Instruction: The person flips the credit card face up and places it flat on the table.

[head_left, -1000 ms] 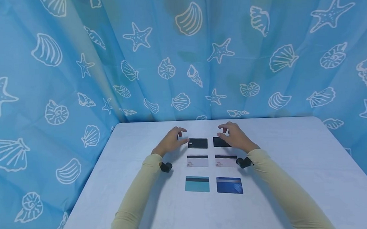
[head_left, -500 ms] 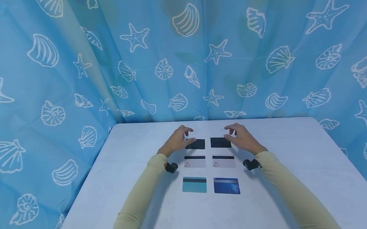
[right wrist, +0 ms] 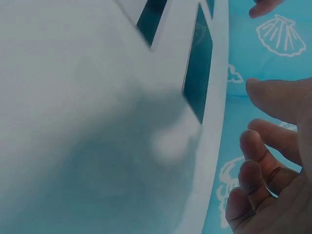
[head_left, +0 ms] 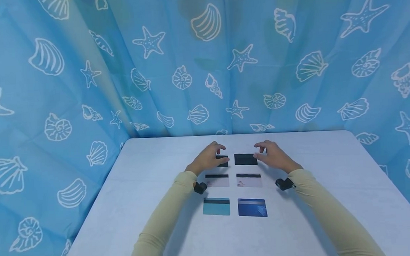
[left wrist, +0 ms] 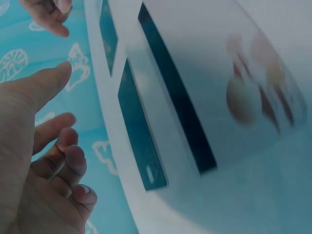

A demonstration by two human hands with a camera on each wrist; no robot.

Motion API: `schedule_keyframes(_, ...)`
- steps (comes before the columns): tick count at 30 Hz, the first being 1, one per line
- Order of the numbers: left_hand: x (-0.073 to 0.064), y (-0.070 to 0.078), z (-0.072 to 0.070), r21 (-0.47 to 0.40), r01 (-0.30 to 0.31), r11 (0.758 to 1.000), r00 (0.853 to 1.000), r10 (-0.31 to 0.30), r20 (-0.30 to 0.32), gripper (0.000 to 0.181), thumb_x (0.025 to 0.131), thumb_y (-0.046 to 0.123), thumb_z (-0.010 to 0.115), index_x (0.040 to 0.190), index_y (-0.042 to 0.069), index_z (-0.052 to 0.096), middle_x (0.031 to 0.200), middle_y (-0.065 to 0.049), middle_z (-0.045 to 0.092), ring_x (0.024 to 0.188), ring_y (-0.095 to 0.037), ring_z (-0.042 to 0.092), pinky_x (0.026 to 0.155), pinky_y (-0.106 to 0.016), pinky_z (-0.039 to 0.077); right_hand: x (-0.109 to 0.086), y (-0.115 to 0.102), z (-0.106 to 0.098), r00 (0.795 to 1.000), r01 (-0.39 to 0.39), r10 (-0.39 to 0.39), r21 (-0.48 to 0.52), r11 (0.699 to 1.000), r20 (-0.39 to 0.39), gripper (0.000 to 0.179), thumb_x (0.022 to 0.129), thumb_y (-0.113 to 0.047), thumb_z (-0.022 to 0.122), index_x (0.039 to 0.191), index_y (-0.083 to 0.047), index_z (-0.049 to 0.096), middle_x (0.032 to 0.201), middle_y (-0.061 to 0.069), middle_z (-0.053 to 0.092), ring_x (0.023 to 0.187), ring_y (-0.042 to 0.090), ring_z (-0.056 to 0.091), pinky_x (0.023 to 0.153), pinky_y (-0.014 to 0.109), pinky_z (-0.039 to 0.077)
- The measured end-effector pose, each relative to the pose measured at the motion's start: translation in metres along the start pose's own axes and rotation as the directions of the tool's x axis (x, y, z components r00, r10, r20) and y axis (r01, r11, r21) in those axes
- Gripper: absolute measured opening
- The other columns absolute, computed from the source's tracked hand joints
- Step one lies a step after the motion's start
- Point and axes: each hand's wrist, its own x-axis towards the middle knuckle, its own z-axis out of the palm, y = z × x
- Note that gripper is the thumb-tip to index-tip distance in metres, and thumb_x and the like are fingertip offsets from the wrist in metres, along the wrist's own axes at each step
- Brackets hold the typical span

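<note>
My left hand (head_left: 208,158) hovers over the left black card (head_left: 224,165), hiding much of it, with thumb and fingers bent loosely around nothing. To the right, my right hand (head_left: 275,156) hangs by the right edge of the other black card (head_left: 245,159), fingers loosely curled and holding nothing. Seen from the left wrist, the left hand (left wrist: 48,170) is apart from the black card (left wrist: 139,131). The right wrist view likewise has the right hand (right wrist: 270,165) beside and apart from a black card (right wrist: 199,68).
Two pale pink cards with dark stripes, one left (head_left: 217,181) and one right (head_left: 249,181), form the middle row. Nearer lie a teal card (head_left: 216,207) and a blue card (head_left: 252,208). All rest on a white table (head_left: 299,231) before a blue shell-patterned curtain (head_left: 202,67).
My left hand has moved right, from the left edge of its black card to over it. The right hand has drawn right, uncovering the right black card. The head view has shifted slightly.
</note>
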Motion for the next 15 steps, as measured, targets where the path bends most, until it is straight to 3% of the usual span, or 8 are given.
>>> schedule_keyframes(3,0.001,0.006,0.004,0.004,0.030,1.000,0.999,-0.030,0.017,0.055,0.098,0.040,0.072,0.142,0.010,0.059,0.120,-0.007,0.059,0.103,-0.019,0.056,0.095,-0.034,0.053,0.000,0.001,0.002,0.999,-0.011,0.011,-0.005,1.000,0.030,0.049,0.098,-0.022,0.070,0.140,0.001,0.059,0.111,0.017,0.061,0.099,0.030,0.054,0.078,0.038,0.048)
schedule_keyframes(10,0.005,0.014,0.011,0.042,0.031,0.999,0.999,-0.032,0.036,0.057,0.097,0.042,0.072,0.143,0.011,0.059,0.120,-0.005,0.060,0.103,-0.017,0.057,0.095,-0.032,0.053,-0.002,0.000,0.002,0.992,-0.080,0.083,-0.034,0.996,0.099,0.054,0.096,-0.025,0.073,0.143,-0.002,0.057,0.119,0.019,0.059,0.107,0.032,0.051,0.089,0.046,0.048)
schedule_keyframes(15,0.007,0.018,0.014,0.044,0.054,0.998,0.997,-0.056,0.050,0.057,0.097,0.041,0.073,0.144,0.012,0.059,0.123,-0.006,0.061,0.108,-0.018,0.060,0.100,-0.033,0.054,-0.002,-0.001,0.001,0.988,-0.088,0.094,-0.055,0.995,0.123,0.057,0.095,-0.026,0.074,0.144,-0.004,0.056,0.122,0.018,0.059,0.110,0.032,0.052,0.093,0.047,0.050)
